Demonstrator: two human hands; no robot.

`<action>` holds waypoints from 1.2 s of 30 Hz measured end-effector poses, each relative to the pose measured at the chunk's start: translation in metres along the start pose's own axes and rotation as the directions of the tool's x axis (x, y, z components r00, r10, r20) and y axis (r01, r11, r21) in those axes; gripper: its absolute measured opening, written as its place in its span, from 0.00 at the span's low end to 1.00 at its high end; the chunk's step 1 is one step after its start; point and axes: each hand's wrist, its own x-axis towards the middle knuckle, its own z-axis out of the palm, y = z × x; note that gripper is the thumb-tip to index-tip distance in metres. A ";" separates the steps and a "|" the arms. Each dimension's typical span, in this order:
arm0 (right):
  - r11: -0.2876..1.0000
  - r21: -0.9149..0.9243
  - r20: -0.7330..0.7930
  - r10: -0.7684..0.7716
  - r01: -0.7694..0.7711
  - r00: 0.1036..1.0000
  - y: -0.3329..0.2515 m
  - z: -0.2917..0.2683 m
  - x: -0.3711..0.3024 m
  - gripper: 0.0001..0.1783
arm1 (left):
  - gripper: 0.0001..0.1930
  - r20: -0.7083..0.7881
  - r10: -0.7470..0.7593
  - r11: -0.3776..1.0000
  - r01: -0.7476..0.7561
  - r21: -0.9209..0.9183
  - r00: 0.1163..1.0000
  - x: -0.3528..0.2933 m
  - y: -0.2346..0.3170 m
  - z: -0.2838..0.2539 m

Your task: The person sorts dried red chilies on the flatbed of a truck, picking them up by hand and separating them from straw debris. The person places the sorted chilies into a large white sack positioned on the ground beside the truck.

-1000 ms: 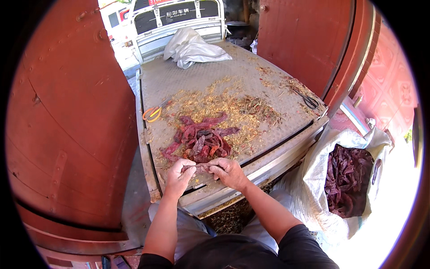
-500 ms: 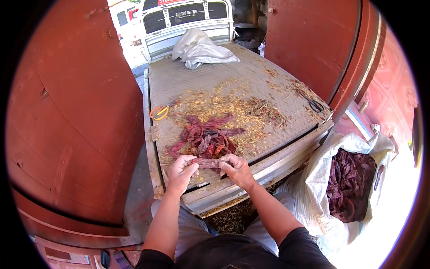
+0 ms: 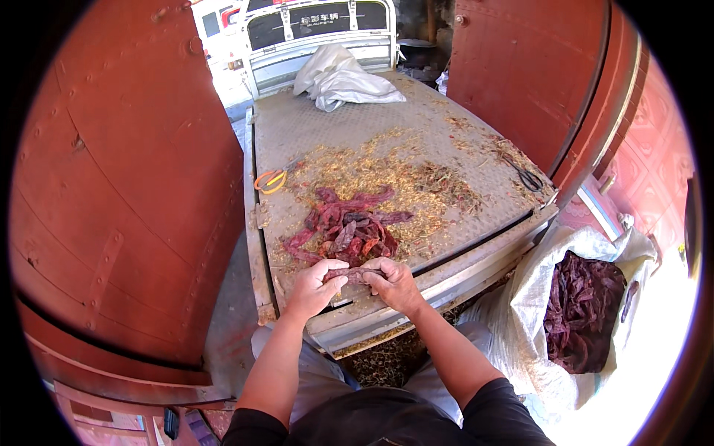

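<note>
A wrinkled dark red dried chili pepper (image 3: pixel 355 276) is stretched sideways between my two hands, just above the near edge of the truck bed. My left hand (image 3: pixel 312 291) pinches one end of it with thumb and fingers, and my right hand (image 3: pixel 400 288) pinches the other. Right beyond my fingers lies a loose pile of dried chili peppers (image 3: pixel 346 227), dull red to purplish. Yellow seeds and crumbs (image 3: pixel 405 197) are strewn around the pile. Parts of the held pepper are hidden behind my thumbs and fingers.
Orange-handled scissors (image 3: pixel 270 181) lie at the bed's left edge, black-handled scissors (image 3: pixel 529 179) at its right. A crumpled white sack (image 3: pixel 342 88) rests at the far end. An open woven sack (image 3: pixel 513 327) holding dried peppers stands at my right. Red metal doors (image 3: pixel 126 186) flank the truck bed (image 3: pixel 297 123).
My hands have come a little closer together along the pepper, the left one moving rightward. Both still grip it. The whole view has shifted slightly.
</note>
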 end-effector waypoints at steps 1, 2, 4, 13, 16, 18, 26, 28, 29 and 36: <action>1.000 0.006 -0.001 -0.014 0.014 1.000 0.001 0.002 0.000 0.08 | 0.13 -0.005 0.016 0.999 -0.016 -0.047 1.000 0.000 -0.006 0.000; 1.000 0.012 -0.001 -0.014 0.014 1.000 0.000 0.004 0.000 0.08 | 0.12 -0.011 0.029 0.995 -0.030 -0.094 1.000 0.002 -0.018 0.000; 1.000 0.021 -0.004 0.003 -0.003 1.000 -0.008 0.007 -0.002 0.09 | 0.09 -0.026 0.051 0.988 -0.054 -0.146 0.998 0.001 -0.031 -0.001; 0.998 -0.040 0.095 -0.048 0.052 0.994 -0.005 -0.002 -0.003 0.12 | 0.04 -0.052 0.042 0.988 -0.049 -0.148 0.998 0.000 -0.029 -0.001; 0.995 -0.098 0.122 -0.020 0.032 0.992 -0.023 -0.004 -0.003 0.16 | 0.04 -0.097 0.068 0.979 -0.085 -0.187 0.993 -0.001 -0.037 -0.001; 0.983 -0.166 0.119 -0.059 0.079 0.991 -0.024 -0.004 -0.001 0.18 | 0.03 -0.116 0.139 0.980 -0.153 -0.126 0.983 0.000 -0.034 0.000; 0.915 -0.320 0.160 -0.204 0.246 0.966 -0.008 0.003 0.009 0.16 | 0.07 -0.111 0.425 0.904 -0.415 0.099 0.899 0.002 -0.020 0.000; 0.940 -0.283 0.143 -0.153 0.188 0.978 -0.014 0.005 0.008 0.15 | 0.07 -0.105 0.419 0.906 -0.406 0.120 0.902 0.001 -0.017 0.000; 0.946 -0.276 0.119 -0.143 0.171 0.983 -0.015 0.006 0.008 0.15 | 0.08 -0.104 0.403 0.913 -0.391 0.121 0.909 0.000 -0.013 0.001; 0.919 -0.359 -0.017 -0.182 0.164 0.983 -0.003 0.010 0.006 0.13 | 0.15 -0.057 0.275 0.951 -0.263 0.163 0.960 -0.004 0.008 0.000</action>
